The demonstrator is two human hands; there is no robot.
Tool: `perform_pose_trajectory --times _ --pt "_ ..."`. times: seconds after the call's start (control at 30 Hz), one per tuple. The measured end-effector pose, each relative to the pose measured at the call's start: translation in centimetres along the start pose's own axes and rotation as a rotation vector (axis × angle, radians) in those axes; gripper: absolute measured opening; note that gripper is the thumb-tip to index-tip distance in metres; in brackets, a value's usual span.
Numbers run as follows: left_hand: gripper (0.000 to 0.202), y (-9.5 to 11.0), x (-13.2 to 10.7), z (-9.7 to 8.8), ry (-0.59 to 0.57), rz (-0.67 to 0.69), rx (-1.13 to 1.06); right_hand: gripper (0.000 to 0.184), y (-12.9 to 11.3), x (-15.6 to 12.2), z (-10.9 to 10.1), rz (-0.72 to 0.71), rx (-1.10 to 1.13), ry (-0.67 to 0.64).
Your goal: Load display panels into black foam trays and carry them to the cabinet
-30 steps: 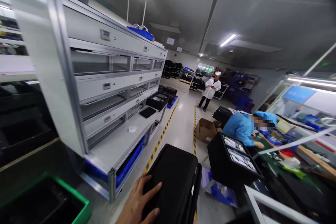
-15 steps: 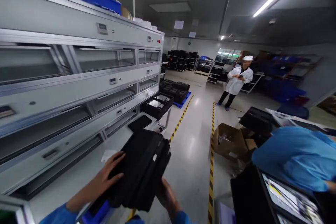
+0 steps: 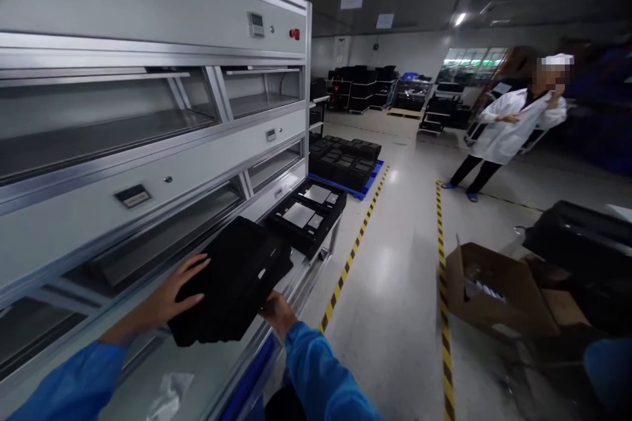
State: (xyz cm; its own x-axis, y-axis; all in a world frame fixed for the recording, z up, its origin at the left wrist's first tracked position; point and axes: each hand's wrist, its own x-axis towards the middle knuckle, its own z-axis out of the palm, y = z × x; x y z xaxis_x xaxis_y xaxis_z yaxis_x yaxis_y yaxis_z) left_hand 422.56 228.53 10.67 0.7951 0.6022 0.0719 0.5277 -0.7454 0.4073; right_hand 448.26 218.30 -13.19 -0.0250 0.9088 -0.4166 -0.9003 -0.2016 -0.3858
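Note:
Between my two hands is a stack of black sheets (image 3: 230,283), tilted above the pale bench ledge (image 3: 207,368); whether it is foam or cloth I cannot tell. My left hand (image 3: 170,296) grips its left edge, fingers spread on the top and side. On the lower right edge, my right hand (image 3: 279,312) is closed around the stack, its fingertips hidden beneath. Just beyond the stack lies a black tray (image 3: 309,214) holding flat silver-grey parts. A crumpled clear plastic bag (image 3: 170,395) rests on the ledge near me.
A tall metal-framed cabinet (image 3: 212,138) runs along the left. Black trays on a blue pallet (image 3: 365,189) stand ahead. Striped floor tape (image 3: 355,250) edges the aisle. To the right are an open cardboard box (image 3: 498,289) and a person in a white coat (image 3: 513,122).
I have moved forward along the cabinet, and the stack is now over the ledge close to the black tray. The person in white has raised one hand toward the head.

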Motion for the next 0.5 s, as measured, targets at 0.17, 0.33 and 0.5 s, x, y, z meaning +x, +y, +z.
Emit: perform_pose_trajectory --times 0.17,0.33,0.5 --pt "0.073 -3.6 7.2 2.0 -0.078 -0.029 -0.006 0.014 -2.4 5.4 -1.4 0.02 -0.014 0.05" --pt "0.071 -5.1 11.4 3.4 -0.193 -0.044 0.009 0.005 -3.2 8.2 -3.1 0.105 -0.138 0.152" --pt "0.067 -3.7 12.7 3.5 -0.252 -0.035 0.066 0.006 -2.5 8.1 -3.7 0.27 -0.414 0.278"
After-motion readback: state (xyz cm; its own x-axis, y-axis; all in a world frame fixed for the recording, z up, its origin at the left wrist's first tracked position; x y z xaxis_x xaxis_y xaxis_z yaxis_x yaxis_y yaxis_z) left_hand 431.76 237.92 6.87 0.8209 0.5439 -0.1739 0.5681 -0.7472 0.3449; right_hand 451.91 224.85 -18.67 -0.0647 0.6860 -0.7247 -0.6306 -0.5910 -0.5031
